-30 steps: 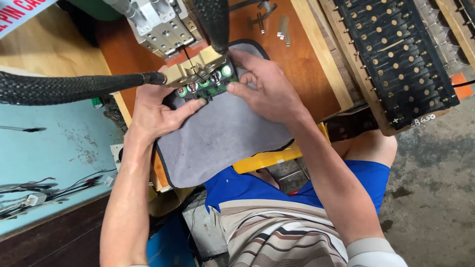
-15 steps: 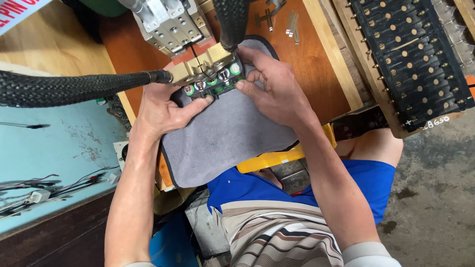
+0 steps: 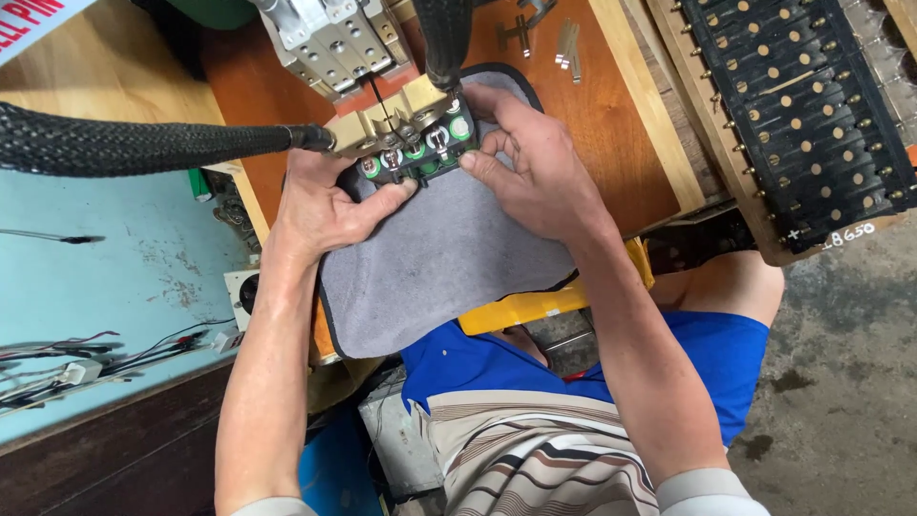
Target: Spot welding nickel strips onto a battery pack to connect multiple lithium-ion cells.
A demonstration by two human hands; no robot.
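Both hands are in tight on the work here: the left hand [image 3: 325, 205] grips the near-left edge of a small green battery pack [image 3: 415, 158], thumb pressed up against its side, fingers curled beneath it, and the right hand [image 3: 535, 167] pinches the pack's right end between thumb and fingertips, knuckles raised. The pack sits right between the two hands, at their fingertips, its round cell tops with metal strips facing up. It rests on a grey cloth mat [image 3: 449, 258] that spreads out under both palms and back toward the wrists. Directly beyond the fingertips, a brass-coloured welding head [image 3: 392, 115] hangs over the pack's far edge, touching or nearly touching it; which one is hard to call. A black braided hose [image 3: 134, 143] runs in from beyond the left hand, crossing just above its knuckles to meet that head. Past the right hand, well apart from it, lies a black tray of brass-tipped pins [image 3: 793, 105], and near the left forearm, a bundle of loose wires [image 3: 86, 358] sits on a pale blue surface [image 3: 115, 258].
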